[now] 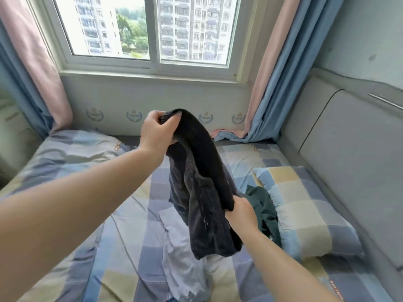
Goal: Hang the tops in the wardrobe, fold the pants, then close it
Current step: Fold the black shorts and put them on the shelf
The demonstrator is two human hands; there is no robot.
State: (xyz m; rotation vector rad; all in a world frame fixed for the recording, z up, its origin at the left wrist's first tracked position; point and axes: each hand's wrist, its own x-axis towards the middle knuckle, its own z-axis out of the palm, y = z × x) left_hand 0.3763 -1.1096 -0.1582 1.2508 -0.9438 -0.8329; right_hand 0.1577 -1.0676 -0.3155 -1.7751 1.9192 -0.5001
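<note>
While both arms reach out over the bed (135, 225), the left hand (156, 132) is raised toward the far side, its grip pinched on one end of a black garment (202, 182), with thumb and fingers curled over a bunched edge. From there the dark cloth arches up and over, then drops in loose folds above the middle of the bed, its lower end hanging just over the checked sheet. Lower and nearer, the right hand (241, 211) has its grip closed round a fold on the right side of the same garment. Whether this piece is a top or pants cannot be told. Just right of that hand, a dark green garment (265, 209) lies crumpled on the bed against a checked pillow (305, 205). A pale blue garment (185, 258) lies spread on the sheet near the middle, below the hanging cloth. Beyond the bed stand a window (150, 29) and pink and blue curtains (274, 83) at either side.
</note>
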